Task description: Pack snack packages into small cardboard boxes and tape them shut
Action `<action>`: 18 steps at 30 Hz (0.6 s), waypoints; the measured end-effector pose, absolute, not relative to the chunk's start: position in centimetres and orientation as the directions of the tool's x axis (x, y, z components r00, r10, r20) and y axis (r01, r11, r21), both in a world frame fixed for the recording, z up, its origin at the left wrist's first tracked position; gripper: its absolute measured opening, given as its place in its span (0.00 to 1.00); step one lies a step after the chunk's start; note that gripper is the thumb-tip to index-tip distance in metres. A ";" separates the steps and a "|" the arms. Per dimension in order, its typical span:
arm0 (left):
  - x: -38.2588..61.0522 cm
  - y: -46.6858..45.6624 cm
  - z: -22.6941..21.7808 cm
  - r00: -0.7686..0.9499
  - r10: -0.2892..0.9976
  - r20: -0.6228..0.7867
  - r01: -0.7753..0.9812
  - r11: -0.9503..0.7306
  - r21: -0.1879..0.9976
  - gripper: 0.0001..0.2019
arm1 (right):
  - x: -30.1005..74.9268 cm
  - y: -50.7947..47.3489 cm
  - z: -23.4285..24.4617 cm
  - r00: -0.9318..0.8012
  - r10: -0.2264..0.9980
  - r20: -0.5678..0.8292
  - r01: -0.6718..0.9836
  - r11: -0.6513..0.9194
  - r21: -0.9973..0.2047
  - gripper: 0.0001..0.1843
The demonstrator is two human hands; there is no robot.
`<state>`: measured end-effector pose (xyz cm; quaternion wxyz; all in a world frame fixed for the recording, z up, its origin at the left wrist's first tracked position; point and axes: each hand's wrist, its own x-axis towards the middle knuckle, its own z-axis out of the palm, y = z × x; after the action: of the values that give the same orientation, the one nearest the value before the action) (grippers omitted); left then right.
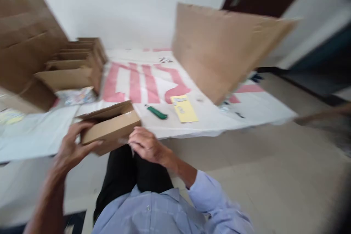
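- The left hand (71, 145) grasps the left end of the small cardboard box (111, 124), held above the lap
- The right hand (146, 145) curls against the box's lower right edge; whether it grips is unclear
- A green cutter (156, 112) and a yellow slip (184, 109) lie beyond, on the white banner (41, 135)

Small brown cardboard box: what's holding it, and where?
Left hand grips the small brown cardboard box at its left end; right hand holds its lower right corner.

You're sitting on the tiled floor (246, 175) of a plain room serving as a makeshift packing spot: cardboard boxes (68, 65) stacked against the white wall (131, 7), a printed banner (153, 80) spread underneath.
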<state>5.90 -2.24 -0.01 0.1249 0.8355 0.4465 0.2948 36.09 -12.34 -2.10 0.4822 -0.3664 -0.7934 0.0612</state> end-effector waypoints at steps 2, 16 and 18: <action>7.0 -2.1 1.5 0.387 0.861 0.331 0.658 -0.509 0.555 0.26 | 36.5 -12.0 -2.1 -0.234 0.651 0.722 0.460 0.729 -0.508 0.09; 6.7 2.0 3.1 0.326 0.922 0.210 0.590 -0.372 0.716 0.34 | 35.7 -14.5 -0.6 -0.169 0.706 0.688 0.396 0.687 -0.609 0.10; 6.7 2.1 3.1 0.320 0.928 0.193 0.583 -0.353 0.732 0.34 | 36.4 -15.2 0.0 -0.115 0.763 0.636 0.362 0.628 -0.689 0.08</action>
<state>6.65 2.14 3.14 0.2797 0.7627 0.4950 0.3082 36.39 -15.22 -0.04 0.5398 -0.3889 -0.7230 0.1861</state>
